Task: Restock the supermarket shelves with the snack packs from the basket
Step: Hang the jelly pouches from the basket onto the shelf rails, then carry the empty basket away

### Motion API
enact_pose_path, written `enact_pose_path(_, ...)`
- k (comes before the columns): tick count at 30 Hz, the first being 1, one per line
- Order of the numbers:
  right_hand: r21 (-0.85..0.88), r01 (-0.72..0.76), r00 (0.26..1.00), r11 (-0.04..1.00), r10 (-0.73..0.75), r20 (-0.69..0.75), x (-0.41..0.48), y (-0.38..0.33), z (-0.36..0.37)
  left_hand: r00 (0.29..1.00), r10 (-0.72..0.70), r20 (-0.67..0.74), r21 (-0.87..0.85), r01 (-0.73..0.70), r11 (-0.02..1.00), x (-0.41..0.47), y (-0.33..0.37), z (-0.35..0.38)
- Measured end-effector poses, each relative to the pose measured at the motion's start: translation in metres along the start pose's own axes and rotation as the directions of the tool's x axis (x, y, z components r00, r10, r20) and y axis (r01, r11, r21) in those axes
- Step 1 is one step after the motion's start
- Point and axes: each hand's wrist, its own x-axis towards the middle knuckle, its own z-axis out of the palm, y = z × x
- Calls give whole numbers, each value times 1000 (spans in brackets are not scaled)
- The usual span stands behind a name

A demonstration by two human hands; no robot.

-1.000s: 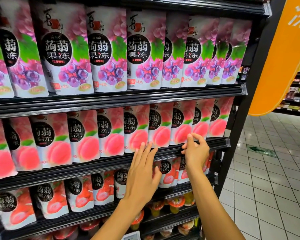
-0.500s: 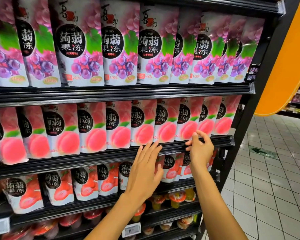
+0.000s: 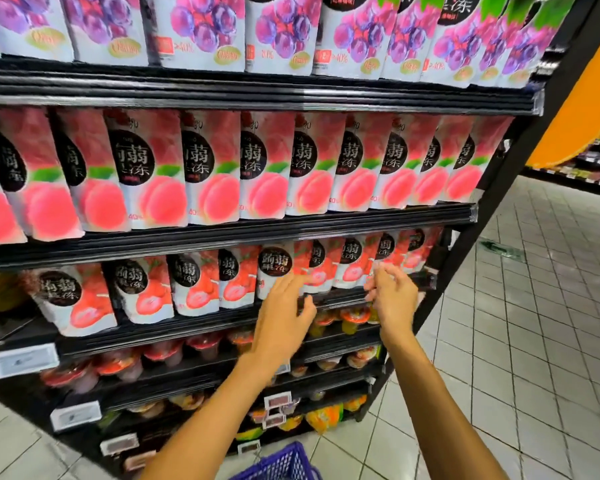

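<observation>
My left hand (image 3: 284,306) lies with straight fingers against the front of a red lychee jelly pack (image 3: 274,268) on the third shelf (image 3: 187,323). My right hand (image 3: 392,299) is a little to the right, its fingers loosely bent at the lower edge of the lychee packs (image 3: 354,261) near the shelf's right end; motion blur hides any grip. Neither hand carries a loose pack. The rim of a blue basket (image 3: 278,462) shows at the bottom, between my forearms. Its contents are out of view.
Pink peach packs (image 3: 222,174) fill the shelf above and purple grape packs (image 3: 205,29) the top one. Jelly cups (image 3: 160,355) stand on the lower shelves behind price tags (image 3: 21,358). White tiled floor (image 3: 516,323) and an orange sign (image 3: 582,109) lie to the right.
Both hands have dropped from the front rail of the peach shelf to the lychee packs one shelf lower. The view has tilted down, so the blue basket now shows.
</observation>
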Motion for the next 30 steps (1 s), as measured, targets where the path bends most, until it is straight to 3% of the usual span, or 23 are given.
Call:
enact_pose_path(8, -148, -223, 960, 963, 244, 139, -86, 68, 24, 971, -226, 72, -74, 231, 970, -94, -76, -12)
enact_pose_path(15, -342, -335, 890, 878, 414, 189, -140, 153, 31, 875, -459, 154, -71, 473, 878, -197, -154, -3)
enact_pose_path(18, -423, -382, 851, 822, 491, 188, -153, 203, 31, 794, -586, 164, -88, 603, 793, -242, -189, 11)
enact_pose_path(23, -503, -487, 747, 714, 639, 185, -163, 302, 16, 595, -791, 145, -121, 804, 583, -315, -246, 47)
enact_pose_path(28, -513, -597, 647, 617, 748, 147, -160, 424, -9, 442, -886, 139, -30, 896, 443, -399, -317, 99)
enact_pose_path(30, -585, -575, 645, 571, 757, 104, -160, 483, -18, 386, -915, 120, 0, 922, 388, -431, -348, 122)
